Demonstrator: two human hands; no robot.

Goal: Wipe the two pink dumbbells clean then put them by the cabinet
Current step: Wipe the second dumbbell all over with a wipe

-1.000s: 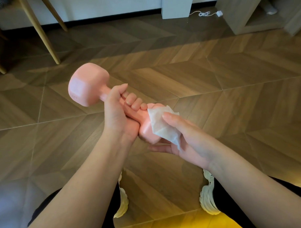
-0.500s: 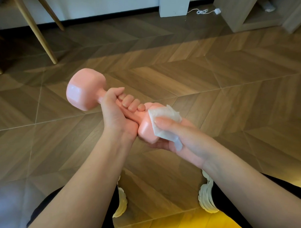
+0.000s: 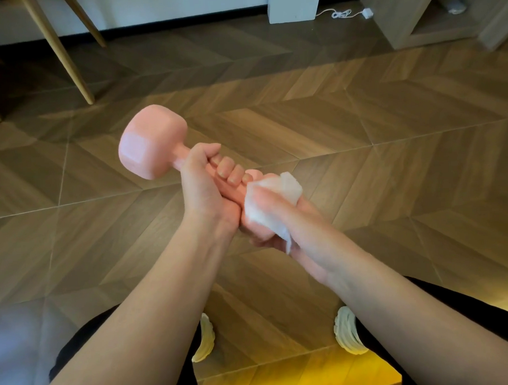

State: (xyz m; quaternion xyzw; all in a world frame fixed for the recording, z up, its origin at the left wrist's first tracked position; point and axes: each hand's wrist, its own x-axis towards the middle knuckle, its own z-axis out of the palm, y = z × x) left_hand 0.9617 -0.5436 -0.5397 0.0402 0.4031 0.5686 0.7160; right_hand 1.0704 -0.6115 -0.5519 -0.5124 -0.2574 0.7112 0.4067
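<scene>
A pink dumbbell (image 3: 151, 141) is held in the air above the wooden floor, tilted with its far head up and to the left. My left hand (image 3: 208, 188) grips the handle in a fist. My right hand (image 3: 288, 220) wraps a white wipe (image 3: 272, 203) around the near head, which is mostly hidden under the wipe and fingers. Only one dumbbell is in view. A wooden cabinet (image 3: 413, 16) stands at the far right.
Wooden chair legs (image 3: 61, 55) stand at the far left. A white post (image 3: 295, 5) and a white cable with plug (image 3: 347, 14) lie by the back wall. My two white shoes (image 3: 348, 330) are on the floor below my arms.
My right hand has closed the wipe further over the near head, bunching it up. The dumbbell stays in my left hand at about the same place.
</scene>
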